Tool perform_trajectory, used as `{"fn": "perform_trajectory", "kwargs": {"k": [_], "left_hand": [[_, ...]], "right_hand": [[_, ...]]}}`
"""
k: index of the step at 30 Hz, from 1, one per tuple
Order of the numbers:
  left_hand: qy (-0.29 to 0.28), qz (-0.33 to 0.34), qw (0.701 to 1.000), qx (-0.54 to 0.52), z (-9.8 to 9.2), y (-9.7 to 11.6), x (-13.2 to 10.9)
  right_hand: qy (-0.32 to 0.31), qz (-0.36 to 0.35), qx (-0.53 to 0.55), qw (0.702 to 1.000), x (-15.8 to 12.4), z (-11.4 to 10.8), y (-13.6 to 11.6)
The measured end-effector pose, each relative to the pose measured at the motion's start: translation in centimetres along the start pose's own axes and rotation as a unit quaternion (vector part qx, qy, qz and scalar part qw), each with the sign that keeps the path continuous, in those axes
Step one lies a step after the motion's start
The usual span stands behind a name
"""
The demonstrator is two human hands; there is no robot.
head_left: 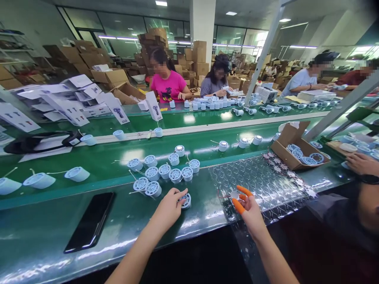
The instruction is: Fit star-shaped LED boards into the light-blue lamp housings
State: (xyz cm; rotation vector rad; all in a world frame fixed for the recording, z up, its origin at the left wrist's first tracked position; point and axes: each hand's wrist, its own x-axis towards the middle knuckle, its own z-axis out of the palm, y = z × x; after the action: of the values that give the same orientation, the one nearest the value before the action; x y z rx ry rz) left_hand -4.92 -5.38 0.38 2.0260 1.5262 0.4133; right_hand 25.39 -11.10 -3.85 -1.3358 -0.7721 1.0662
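Note:
My left hand (170,207) rests on the green bench with its fingers curled round a small pale-blue round fan housing (186,201). My right hand (247,207) wears orange finger cots and pinches a small white round part (235,195) with thin red wires, over a clear bubble-wrap sheet (266,181). Several more pale-blue fan housings (164,171) are clustered just beyond my left hand.
A black phone (90,221) lies at the left near the bench edge. A cardboard box (296,152) with blue rings stands at the right, beside another person's hand (361,163). More housings sit along the green conveyor (207,130). Several people work on the far side among stacked cartons.

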Motion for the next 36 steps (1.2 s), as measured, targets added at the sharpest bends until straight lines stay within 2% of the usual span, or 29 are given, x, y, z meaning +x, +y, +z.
{"fn": "perform_trajectory", "kwargs": {"k": [6, 9, 13, 18, 21, 23, 25, 26, 28, 30, 33, 36], "left_hand": [[0.022, 0.015, 0.998, 0.064, -0.3, 0.5, 0.9], [0.019, 0.001, 0.999, 0.031, -0.3, 0.3, 1.5], [0.008, -0.048, 0.999, -0.009, 1.6, -0.3, 1.9], [0.06, -0.079, 0.995, 0.02, 4.8, 0.1, 0.6], [0.144, -0.015, 0.987, 0.067, 5.1, 0.9, -0.8], [0.231, 0.075, 0.965, 0.098, 4.7, 1.3, -1.6], [0.271, 0.169, 0.943, 0.099, 4.1, 1.7, -2.2], [0.262, 0.209, 0.938, 0.086, 3.7, 1.9, -2.3], [0.21, 0.267, 0.939, 0.046, 3.1, 2.1, -2.3], [0.159, 0.284, 0.945, -0.002, 2.6, 2.0, -2.0], [0.141, 0.244, 0.958, -0.063, 2.1, 1.3, -1.1], [0.141, 0.186, 0.966, -0.11, 2.2, 0.3, -0.6]], "right_hand": [[-0.033, 0.018, -0.009, 0.999, -1.2, 0.7, 0.3], [-0.038, 0.012, -0.019, 0.999, -1.7, 1.1, 0.4], [-0.029, -0.014, -0.047, 0.998, -2.4, 1.9, 0.2], [-0.041, -0.042, -0.097, 0.994, -3.2, 3.6, -0.3], [-0.034, -0.074, -0.151, 0.985, -3.3, 4.6, -0.7], [-0.025, -0.088, -0.186, 0.978, -3.3, 5.3, -1.1], [-0.024, -0.091, -0.208, 0.974, -3.4, 6.0, -1.6], [-0.026, -0.091, -0.212, 0.973, -3.4, 6.3, -1.9], [-0.05, -0.09, -0.197, 0.975, -3.7, 7.1, -2.3], [-0.101, -0.079, -0.16, 0.979, -4.0, 7.8, -2.7], [-0.153, -0.075, -0.149, 0.974, -4.4, 8.3, -3.1], [-0.145, -0.126, -0.228, 0.955, -4.5, 8.2, -3.1]]}}
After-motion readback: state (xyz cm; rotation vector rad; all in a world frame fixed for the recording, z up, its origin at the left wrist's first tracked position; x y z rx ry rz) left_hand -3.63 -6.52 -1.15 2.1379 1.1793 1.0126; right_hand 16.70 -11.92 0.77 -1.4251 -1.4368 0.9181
